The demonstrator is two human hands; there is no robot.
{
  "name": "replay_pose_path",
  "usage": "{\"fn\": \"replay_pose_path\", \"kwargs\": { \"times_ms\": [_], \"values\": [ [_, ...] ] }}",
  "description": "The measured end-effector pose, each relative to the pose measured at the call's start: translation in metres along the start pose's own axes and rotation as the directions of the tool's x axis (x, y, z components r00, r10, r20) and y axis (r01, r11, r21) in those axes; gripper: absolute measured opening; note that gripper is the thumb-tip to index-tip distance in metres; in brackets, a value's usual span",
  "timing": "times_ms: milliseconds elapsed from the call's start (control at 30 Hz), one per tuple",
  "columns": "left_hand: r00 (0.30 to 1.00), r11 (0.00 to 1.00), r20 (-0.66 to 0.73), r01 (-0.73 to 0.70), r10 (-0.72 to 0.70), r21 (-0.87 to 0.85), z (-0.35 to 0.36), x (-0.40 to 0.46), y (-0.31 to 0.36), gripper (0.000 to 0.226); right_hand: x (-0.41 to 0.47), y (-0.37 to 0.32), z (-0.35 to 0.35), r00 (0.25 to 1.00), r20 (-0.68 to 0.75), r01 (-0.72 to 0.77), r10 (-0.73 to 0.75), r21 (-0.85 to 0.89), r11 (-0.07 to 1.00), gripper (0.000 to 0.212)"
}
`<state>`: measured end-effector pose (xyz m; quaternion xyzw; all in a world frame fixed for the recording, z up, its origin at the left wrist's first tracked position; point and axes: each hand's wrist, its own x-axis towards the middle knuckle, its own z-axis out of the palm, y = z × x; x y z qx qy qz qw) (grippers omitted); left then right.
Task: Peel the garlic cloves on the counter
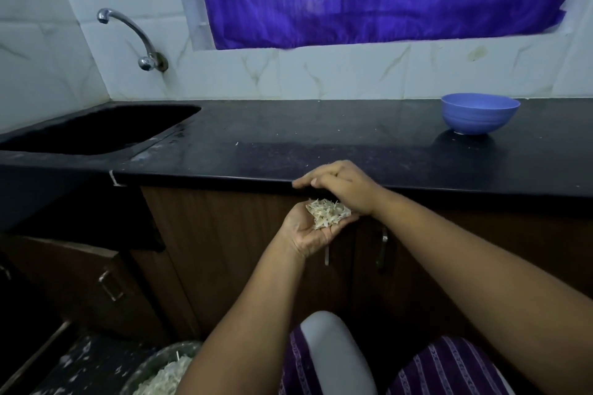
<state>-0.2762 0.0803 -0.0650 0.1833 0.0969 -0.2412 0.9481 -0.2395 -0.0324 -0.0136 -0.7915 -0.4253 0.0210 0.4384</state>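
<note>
My left hand (306,229) is cupped palm up just below the front edge of the black counter (288,151), and a heap of pale garlic skins (327,212) lies in its palm. My right hand (337,184) rests on the counter's edge above it, fingers straight and together, little finger side down over the skins. A blue bowl (479,112) stands at the back right of the counter; its contents are hidden. No garlic cloves show on the counter.
A black sink (96,128) is sunk into the counter's left end, with a chrome tap (134,38) on the tiled wall above. Brown cabinet doors (224,250) run below. A bin (167,372) holding pale skins stands on the floor at lower left.
</note>
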Motion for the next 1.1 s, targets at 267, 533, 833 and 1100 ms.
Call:
{"fn": "replay_pose_path", "kwargs": {
  "times_ms": [267, 533, 833, 1100],
  "values": [
    [0.856, 0.879, -0.228, -0.477, 0.465, -0.001, -0.061, -0.06, 0.033, 0.033, 0.035, -0.01, 0.145, 0.949, -0.313, -0.055, 0.022, -0.095, 0.994, 0.026],
    [0.496, 0.748, -0.61, -0.609, 0.618, 0.264, -0.174, -0.163, 0.088, 0.034, 0.076, -0.038, 0.334, 0.925, 0.037, -0.366, 0.378, 0.347, 0.864, 0.017],
    [0.34, 0.852, -0.863, -0.494, 0.373, 0.173, -0.317, -0.227, 0.101, 0.07, 0.082, 0.005, 0.466, 0.693, 0.489, -0.676, 0.53, 0.183, 0.714, 0.035],
    [0.168, 0.944, -0.967, -0.302, 0.19, 0.133, -0.332, -0.221, 0.091, 0.067, 0.115, 0.013, 0.424, 0.794, 0.25, -0.604, 0.554, 0.22, 0.766, 0.015]
  ]
}}
